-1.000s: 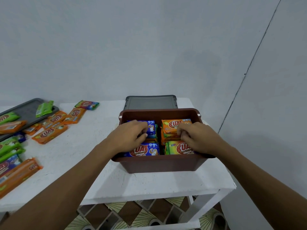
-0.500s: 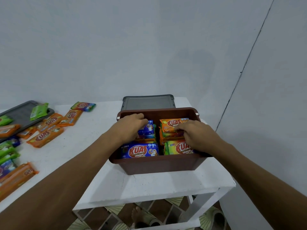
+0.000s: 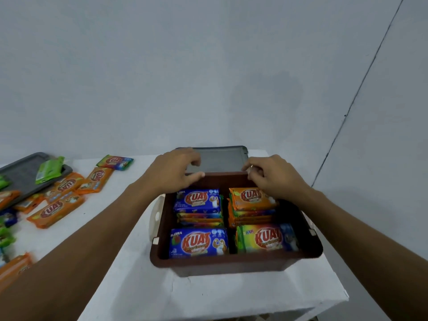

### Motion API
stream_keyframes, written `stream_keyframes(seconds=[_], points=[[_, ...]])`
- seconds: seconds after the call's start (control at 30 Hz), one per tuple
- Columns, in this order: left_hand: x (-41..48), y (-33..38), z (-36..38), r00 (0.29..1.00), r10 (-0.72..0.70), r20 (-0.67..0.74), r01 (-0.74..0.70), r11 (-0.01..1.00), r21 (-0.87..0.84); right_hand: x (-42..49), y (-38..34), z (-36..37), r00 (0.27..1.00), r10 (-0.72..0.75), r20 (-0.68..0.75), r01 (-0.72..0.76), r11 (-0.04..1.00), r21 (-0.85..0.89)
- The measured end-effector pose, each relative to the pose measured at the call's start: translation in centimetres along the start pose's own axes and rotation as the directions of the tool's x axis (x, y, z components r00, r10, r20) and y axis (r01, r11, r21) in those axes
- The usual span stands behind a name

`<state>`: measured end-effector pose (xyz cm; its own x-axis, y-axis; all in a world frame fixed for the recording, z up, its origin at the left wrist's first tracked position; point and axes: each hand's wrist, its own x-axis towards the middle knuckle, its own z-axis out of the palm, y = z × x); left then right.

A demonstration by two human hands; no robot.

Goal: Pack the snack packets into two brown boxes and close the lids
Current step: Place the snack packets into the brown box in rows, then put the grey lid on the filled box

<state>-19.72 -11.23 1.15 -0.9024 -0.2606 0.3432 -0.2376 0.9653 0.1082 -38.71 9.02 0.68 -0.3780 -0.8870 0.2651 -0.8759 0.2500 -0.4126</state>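
Several loose snack packets [image 3: 55, 210] at the left of the white table [image 3: 231, 297], some of them on a dark grey tray [image 3: 18, 172]: leave these for later, probably meant for the second box, not in view here. Further right, four stacks of KUAT packets [image 3: 199, 242] inside the brown box [image 3: 231, 262], so, by judgement, time for the cover.

Lift the grey lid [image 3: 220, 158], lying flat on the table just behind the box, by its near edge with both hands together, left corner and right corner at equal height, to avoid a tilt. Bring it forward over the opening, keep it level and line up the far edge first. Check the orange stack [image 3: 251, 198] at the back right before pressing: seems rather high, could stop the lid from sitting down. Press along the rim, not in the middle.

Left hand [image 3: 171, 172] stretched over the far left corner of the box, palm down, fingers curled on the lid's near edge, thumb lower, along the box rim: a pinch on the lid. Right hand [image 3: 275, 179] in a mirror pose at the far right corner, fingers bent tight, also pinching the lid's edge, as well as can be judged. Both forearms long and nearly straight, reaching across the box from the near side.
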Motion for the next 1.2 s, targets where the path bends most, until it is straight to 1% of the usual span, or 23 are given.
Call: stream_keyframes(seconds=[0.03,0.1,0.17,0.2,0.27,0.33,0.37,0.47,0.5,0.53,0.6,0.67,0.7,0.77,0.83,0.93,1.03,1.07,1.13,1.17,1.2], points=[[0.8,-1.0,0.3,0.998,-0.039,-0.046,0.036,0.997,-0.065,1.3,0.5,0.1,1.0,0.018,-0.005,-0.018,0.999,0.045],[2.2,-2.6,1.2,0.986,-0.152,-0.066,0.134,0.968,-0.213,3.7,1.7,0.3,0.999,0.051,-0.007,-0.05,0.992,0.114],[3.7,-4.5,2.6,0.956,-0.292,-0.015,0.27,0.901,-0.34,6.3,3.3,0.6,0.993,0.11,0.041,-0.115,0.982,0.152],[4.4,-5.4,3.4,0.935,-0.353,0.025,0.337,0.866,-0.37,7.5,4.1,0.9,0.985,0.144,0.091,-0.157,0.975,0.158],[5.5,-7.3,4.9,0.886,-0.45,0.114,0.458,0.807,-0.373,9.6,5.6,1.6,0.957,0.195,0.215,-0.224,0.967,0.12],[6.6,-8.9,6.0,0.82,-0.537,0.199,0.571,0.742,-0.351,11.7,6.8,2.5,0.908,0.26,0.328,-0.296,0.953,0.066],[6.9,-9.5,6.4,0.78,-0.577,0.242,0.625,0.706,-0.334,12.4,7.1,2.8,0.879,0.302,0.37,-0.35,0.934,0.07],[7.5,-11.0,7.7,0.623,-0.669,0.405,0.782,0.55,-0.294,14.1,7.6,3.4,0.769,0.426,0.477,-0.534,0.838,0.113],[7.5,-11.3,8.0,0.583,-0.68,0.444,0.812,0.503,-0.295,14.4,7.7,3.7,0.731,0.457,0.506,-0.589,0.797,0.131],[7.5,-11.6,8.3,0.561,-0.686,0.463,0.827,0.472,-0.305,14.8,7.7,3.9,0.701,0.476,0.53,-0.632,0.76,0.153],[7.6,-12.1,8.6,0.561,-0.678,0.474,0.827,0.441,-0.349,15.3,7.7,4.3,0.682,0.492,0.54,-0.668,0.719,0.189],[7.8,-12.4,8.5,0.56,-0.659,0.503,0.824,0.378,-0.422,15.8,7.8,4.7,0.689,0.505,0.52,-0.685,0.687,0.241],[7.9,-12.5,8.4,0.55,-0.652,0.522,0.824,0.321,-0.467,15.9,7.9,4.8,0.682,0.514,0.52,-0.706,0.65,0.283],[7.7,-12.6,8.1,0.539,-0.66,0.523,0.798,0.204,-0.567,15.8,8.2,4.6,0.66,0.527,0.535,-0.747,0.539,0.39],[7.4,-12.4,7.6,0.545,-0.685,0.483,0.742,0.127,-0.658,15.5,8.4,4.1,0.673,0.546,0.499,-0.738,0.448,0.504],[7.2,-11.5,6.5,0.561,-0.719,0.41,0.625,0.044,-0.779,14.9,8.1,2.7,0.698,0.6,0.391,-0.67,0.352,0.654],[7.2,-9.7,4.8,0.567,-0.761,0.316,0.466,-0.02,-0.885,13.9,7.5,1.1,0.748,0.589,0.307,-0.581,0.356,0.732],[7.0,-9.0,4.0,0.572,-0.769,0.286,0.405,-0.038,-0.913,13.3,7.2,0.5,0.767,0.581,0.272,-0.531,0.337,0.778],[6.2,-7.9,2.3,0.603,-0.75,0.272,0.29,-0.112,-0.95,12.0,6.6,-1.1,0.779,0.592,0.209,-0.408,0.223,0.885],[5.7,-7.4,1.5,0.632,-0.724,0.277,0.264,-0.135,-0.955,11.2,6.4,-2.0,0.778,0.598,0.194,-0.356,0.165,0.92],[5.1,-6.8,0.7,0.649,-0.709,0.275,0.273,-0.121,-0.954,10.2,6.0,-2.9,0.777,0.601,0.187,-0.327,0.132,0.936]])
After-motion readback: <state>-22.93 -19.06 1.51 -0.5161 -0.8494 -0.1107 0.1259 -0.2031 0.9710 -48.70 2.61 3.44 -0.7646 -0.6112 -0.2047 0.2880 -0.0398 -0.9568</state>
